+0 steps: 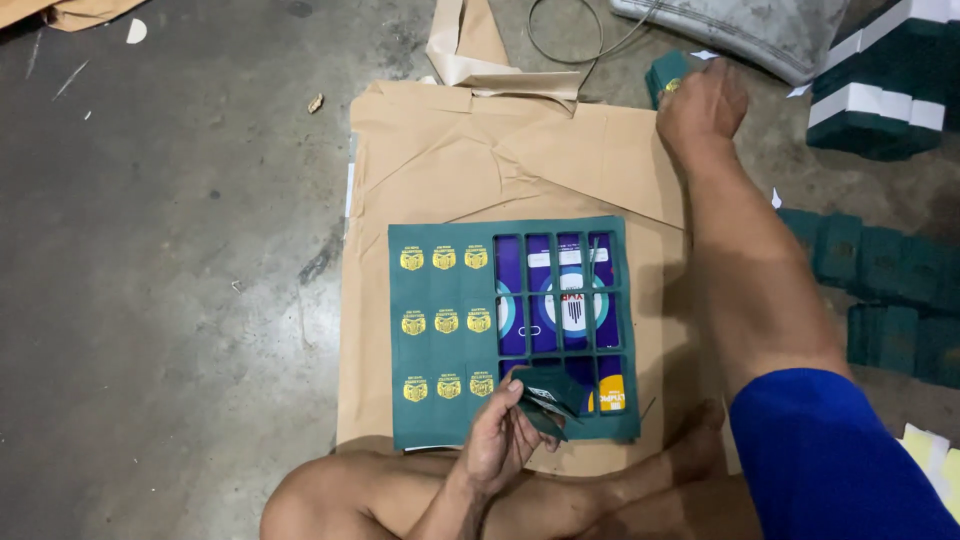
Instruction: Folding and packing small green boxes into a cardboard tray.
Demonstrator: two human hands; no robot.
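A green printed sheet [440,290] lies on brown paper [480,160] in front of me. Its left part carries rows of gold emblems. Its right part is a grid of cut-out windows, with a purple print [560,300] showing through. My left hand [495,445] rests at the sheet's near edge, shut on a few small green cut pieces [550,392]. My right hand [703,100] reaches far out to the upper right. Its fingers are curled on a small stack of green pieces [664,72] at the paper's far corner. How firmly it grips them is hard to see.
Loose stacks of green pieces [880,290] lie on the concrete floor at the right. White-banded green bundles [880,100] sit at the top right beside a grey sack [740,25]. A wire loop [570,45] lies behind the paper. My bare legs [330,495] are folded at the bottom.
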